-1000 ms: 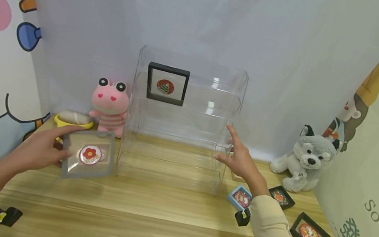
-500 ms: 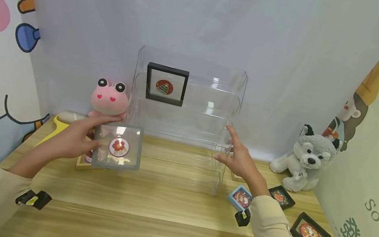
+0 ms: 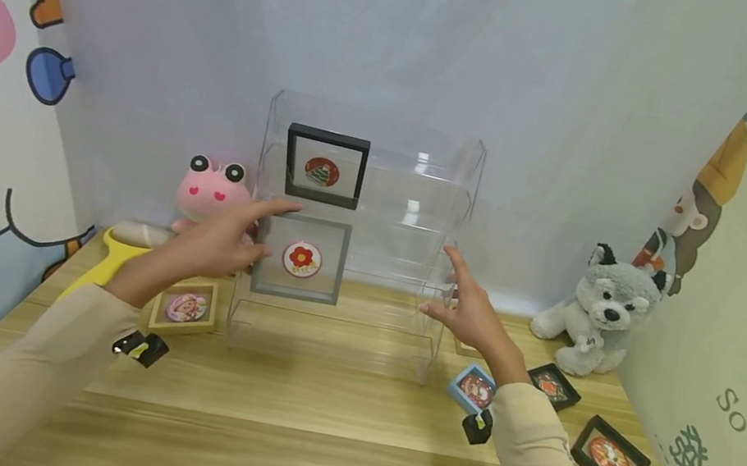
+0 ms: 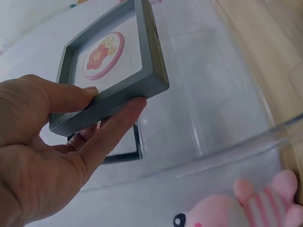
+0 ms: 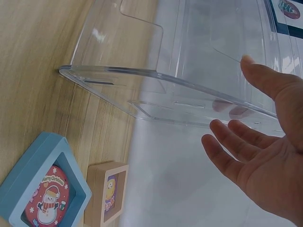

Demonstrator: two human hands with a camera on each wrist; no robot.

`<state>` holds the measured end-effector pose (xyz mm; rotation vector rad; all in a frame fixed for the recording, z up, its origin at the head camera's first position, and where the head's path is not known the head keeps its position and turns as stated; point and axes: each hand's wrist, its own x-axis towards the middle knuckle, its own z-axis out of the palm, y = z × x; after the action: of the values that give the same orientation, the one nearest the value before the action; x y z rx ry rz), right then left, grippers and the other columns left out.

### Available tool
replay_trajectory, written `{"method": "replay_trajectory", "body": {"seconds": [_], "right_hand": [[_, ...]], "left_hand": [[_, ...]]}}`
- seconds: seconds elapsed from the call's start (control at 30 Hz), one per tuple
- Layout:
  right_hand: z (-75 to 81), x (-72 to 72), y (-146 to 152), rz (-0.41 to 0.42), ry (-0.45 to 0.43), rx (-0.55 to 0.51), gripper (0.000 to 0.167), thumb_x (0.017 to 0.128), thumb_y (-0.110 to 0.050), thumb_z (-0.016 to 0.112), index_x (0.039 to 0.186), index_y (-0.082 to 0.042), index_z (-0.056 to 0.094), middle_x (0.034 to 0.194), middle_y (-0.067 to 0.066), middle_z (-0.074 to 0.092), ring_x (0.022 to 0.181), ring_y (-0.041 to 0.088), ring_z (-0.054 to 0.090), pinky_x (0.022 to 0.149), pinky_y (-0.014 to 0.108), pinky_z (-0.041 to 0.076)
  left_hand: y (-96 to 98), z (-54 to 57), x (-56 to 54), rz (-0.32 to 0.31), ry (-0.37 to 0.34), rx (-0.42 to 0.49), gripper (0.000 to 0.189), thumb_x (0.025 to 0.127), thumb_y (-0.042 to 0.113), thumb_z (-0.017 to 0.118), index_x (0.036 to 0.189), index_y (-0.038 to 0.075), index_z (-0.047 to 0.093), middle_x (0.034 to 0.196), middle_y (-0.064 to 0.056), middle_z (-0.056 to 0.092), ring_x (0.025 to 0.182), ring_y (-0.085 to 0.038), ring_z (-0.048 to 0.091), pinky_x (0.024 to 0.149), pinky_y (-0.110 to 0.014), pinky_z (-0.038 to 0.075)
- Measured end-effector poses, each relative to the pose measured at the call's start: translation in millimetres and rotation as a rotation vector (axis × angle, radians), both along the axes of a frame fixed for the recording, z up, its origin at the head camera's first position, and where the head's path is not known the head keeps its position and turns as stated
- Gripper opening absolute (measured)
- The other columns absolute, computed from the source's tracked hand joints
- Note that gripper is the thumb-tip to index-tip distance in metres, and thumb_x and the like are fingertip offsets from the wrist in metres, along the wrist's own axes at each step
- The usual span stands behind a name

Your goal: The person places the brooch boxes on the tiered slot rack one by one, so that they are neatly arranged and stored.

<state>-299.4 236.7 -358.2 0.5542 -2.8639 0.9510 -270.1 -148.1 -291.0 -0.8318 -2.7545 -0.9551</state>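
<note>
Grey frame (image 3: 302,260), pinched in the left hand (image 3: 214,242) near the rack's (image 3: 418,191) left edge, might tip if released unseated; right hand (image 3: 472,310) splays, empty.

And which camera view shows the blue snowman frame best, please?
The right wrist view: the blue frame is large there, its snowman clear, though slightly cropped. The head view shows it small, near the right sleeve; the left wrist view, not at all.

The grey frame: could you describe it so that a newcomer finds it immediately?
At the centre of the head view stands a clear rack. In front of its left half, below a black frame, the left hand holds the grey frame. It shows a red flower; the black one, a green tree.
</note>
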Motion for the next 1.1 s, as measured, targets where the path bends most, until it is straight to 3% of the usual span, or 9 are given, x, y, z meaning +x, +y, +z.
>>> {"method": "replay_trajectory", "body": {"seconds": [0.1, 0.17, 0.27, 0.37, 0.67, 1.1], "right_hand": [[0.3, 0.0, 0, -0.002, -0.003, -0.003, 0.096, 0.089, -0.021, 0.075, 0.160, -0.021, 0.010, 0.141, 0.034, 0.048, 0.116, 0.051, 0.058, 0.096, 0.064, 0.049], [0.5, 0.3, 0, -0.003, -0.004, -0.005, 0.096, 0.089, -0.021, 0.075, 0.160, -0.021, 0.010, 0.141, 0.034, 0.047, 0.116, 0.051, 0.058, 0.096, 0.064, 0.049], [0.8, 0.3, -1, -0.004, -0.006, -0.009, 0.096, 0.089, -0.020, 0.075, 0.160, -0.020, 0.010, 0.142, 0.034, 0.047, 0.117, 0.052, 0.058, 0.096, 0.064, 0.049], [0.7, -0.2, -2, -0.004, -0.002, -0.010, 0.096, 0.089, -0.020, 0.075, 0.159, -0.020, 0.011, 0.142, 0.034, 0.047, 0.117, 0.052, 0.058, 0.096, 0.064, 0.049], [-0.8, -1.8, -1, -0.006, 0.014, -0.013, 0.096, 0.088, -0.018, 0.076, 0.159, -0.019, 0.012, 0.139, 0.034, 0.049, 0.114, 0.051, 0.059, 0.094, 0.063, 0.050], [-1.4, -0.7, -1, -0.015, 0.022, -0.001, 0.096, 0.088, -0.021, 0.076, 0.159, -0.021, 0.012, 0.137, 0.032, 0.051, 0.114, 0.051, 0.059, 0.094, 0.062, 0.051]], "left_hand": [[13.6, 9.3, -6.8, -0.011, 0.061, -0.019, 0.067, 0.090, -0.002, 0.064, 0.151, 0.017, 0.042, 0.139, -0.021, 0.052, 0.087, -0.029, 0.055, 0.068, -0.034, 0.050], [23.4, 15.7, -12.0, -0.005, 0.086, -0.035, 0.067, 0.090, 0.000, 0.065, 0.151, 0.019, 0.042, 0.128, -0.020, 0.055, 0.092, -0.029, 0.053, 0.073, -0.037, 0.048], [38.7, 25.1, -20.3, -0.012, 0.134, -0.031, 0.067, 0.090, -0.001, 0.067, 0.150, 0.018, 0.044, 0.111, -0.018, 0.055, 0.087, -0.029, 0.053, 0.071, -0.037, 0.046], [52.1, 33.1, -28.3, -0.028, 0.187, -0.029, 0.066, 0.089, 0.000, 0.068, 0.149, 0.016, 0.045, 0.111, -0.019, 0.056, 0.088, -0.029, 0.056, 0.073, -0.037, 0.046], [84.0, 55.5, -42.9, -0.053, 0.209, -0.010, 0.068, 0.090, -0.001, 0.067, 0.151, 0.019, 0.044, 0.110, -0.018, 0.053, 0.090, -0.027, 0.055, 0.076, -0.037, 0.050], [118.2, 76.7, -57.9, 0.023, 0.281, -0.008, 0.065, 0.095, 0.003, 0.063, 0.152, 0.026, 0.042, 0.107, -0.015, 0.050, 0.082, -0.026, 0.048, 0.070, -0.037, 0.045]]}}
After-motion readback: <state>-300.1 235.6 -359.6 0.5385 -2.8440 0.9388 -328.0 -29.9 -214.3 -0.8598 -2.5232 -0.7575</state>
